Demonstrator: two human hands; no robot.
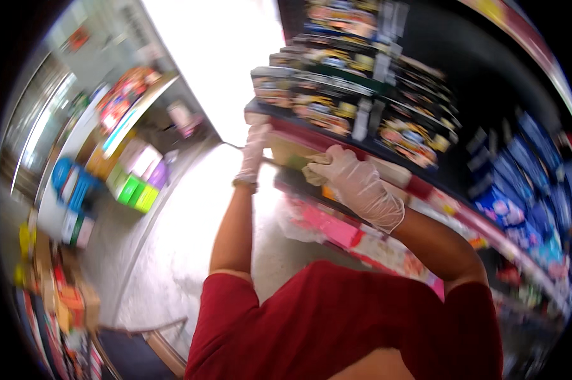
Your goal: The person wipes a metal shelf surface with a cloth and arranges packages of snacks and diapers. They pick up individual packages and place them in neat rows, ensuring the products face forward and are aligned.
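Note:
Both my hands wear thin translucent gloves. My right hand is closed on a crumpled beige cloth, beside the dark red front edge of a shelf. My left hand reaches forward to the left end of that shelf, near its corner; blur and glare hide whether its fingers hold anything. Above the shelf edge stand stacks of black packages with colourful food-like pictures, a further group just to their right.
Blue packets fill the shelf at right. Pink packages lie on a lower level. Across the pale floor stand a blue plastic stool, green boxes and cardboard boxes. A dark-seated chair is at lower left.

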